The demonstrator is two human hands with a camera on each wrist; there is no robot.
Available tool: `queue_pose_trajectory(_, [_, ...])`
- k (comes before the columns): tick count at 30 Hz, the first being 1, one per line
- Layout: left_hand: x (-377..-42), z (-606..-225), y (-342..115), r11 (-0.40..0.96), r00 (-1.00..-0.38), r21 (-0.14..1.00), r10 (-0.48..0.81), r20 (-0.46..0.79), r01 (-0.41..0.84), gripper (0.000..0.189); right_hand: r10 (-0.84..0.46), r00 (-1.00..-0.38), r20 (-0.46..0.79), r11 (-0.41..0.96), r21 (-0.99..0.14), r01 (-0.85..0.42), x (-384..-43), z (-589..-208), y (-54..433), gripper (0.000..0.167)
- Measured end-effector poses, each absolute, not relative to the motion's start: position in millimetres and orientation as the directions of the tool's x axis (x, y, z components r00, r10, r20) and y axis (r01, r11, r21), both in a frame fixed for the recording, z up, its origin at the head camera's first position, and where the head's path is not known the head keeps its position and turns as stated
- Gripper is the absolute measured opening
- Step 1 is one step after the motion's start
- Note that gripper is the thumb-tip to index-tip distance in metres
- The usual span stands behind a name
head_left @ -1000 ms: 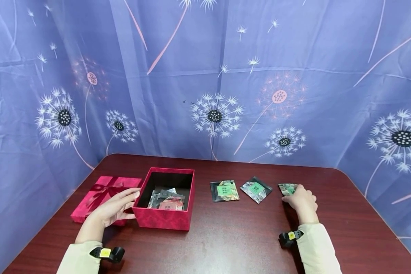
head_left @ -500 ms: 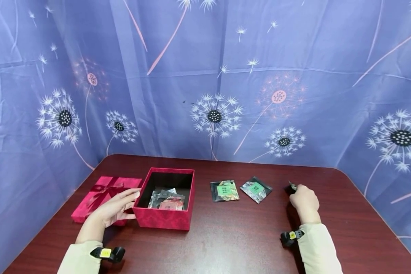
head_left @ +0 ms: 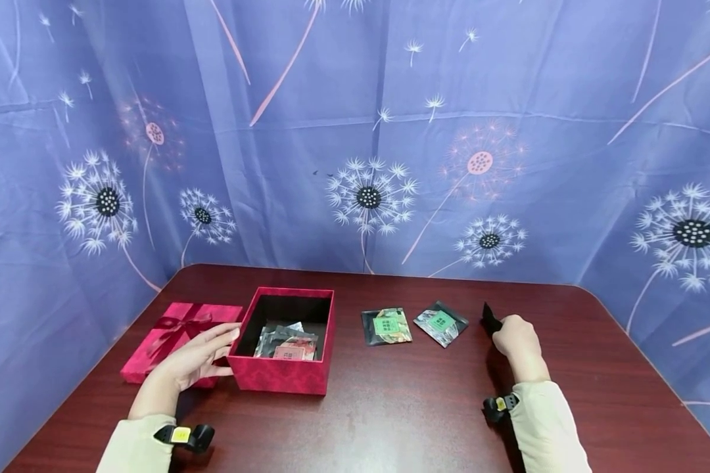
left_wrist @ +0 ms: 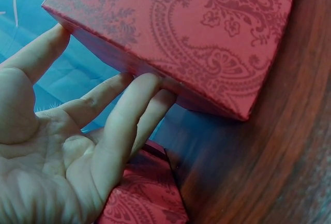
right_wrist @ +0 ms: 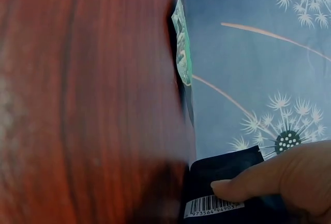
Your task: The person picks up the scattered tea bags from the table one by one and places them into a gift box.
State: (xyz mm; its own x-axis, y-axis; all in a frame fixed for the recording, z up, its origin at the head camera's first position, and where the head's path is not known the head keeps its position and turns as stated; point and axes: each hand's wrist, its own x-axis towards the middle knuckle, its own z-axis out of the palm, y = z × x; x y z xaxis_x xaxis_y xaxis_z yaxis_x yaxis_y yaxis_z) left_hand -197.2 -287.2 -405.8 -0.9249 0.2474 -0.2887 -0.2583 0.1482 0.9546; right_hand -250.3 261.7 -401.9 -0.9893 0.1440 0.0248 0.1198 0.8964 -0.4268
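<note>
My left hand (head_left: 198, 358) rests its fingertips on the left side of an open red patterned box (head_left: 284, 376). In the left wrist view its fingers (left_wrist: 121, 115) touch the box wall and are not wrapped round it. Inside the box lie several small packets (head_left: 292, 343), one with a pink label. At the table's right, my right hand (head_left: 517, 345) pinches a flat sachet (head_left: 490, 319), tilted up on edge. The right wrist view shows the thumb on the sachet's dark back (right_wrist: 227, 164), which carries a barcode. The fingers behind it are hidden.
Two sachets with green labels, a left one (head_left: 387, 326) and a right one (head_left: 440, 323), lie between the box and my right hand. The red lid (head_left: 154, 345) with a ribbon bow is left of the box. A blue dandelion-print curtain (head_left: 307, 144) hangs behind the table.
The sachet under my right hand has turned from lying flat, printed side up, to standing tilted with its dark back showing. My left hand stays at the box.
</note>
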Motion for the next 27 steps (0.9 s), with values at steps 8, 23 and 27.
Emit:
queue_pose_trajectory(8, [-197,-403,-286,0.155,-0.922,0.95,0.241,-0.302,-0.271,0.073,0.14,-0.99,0.006,0.896,-0.426,0.124,-247,-397,261,0.028])
queue_pose_trajectory(23, [-196,-406,-285,0.158,-0.925,0.95,0.232,-0.301,-0.269,0.071,0.114,-0.993,0.043,0.89,-0.448,0.083,-245,-388,255,0.038])
queue_pose_trajectory(27, [-196,-404,-285,0.159,-0.928,0.953,0.234,-0.291,-0.258,0.07,0.107,-0.993,0.052,0.877,-0.475,0.07,-245,-384,253,0.039])
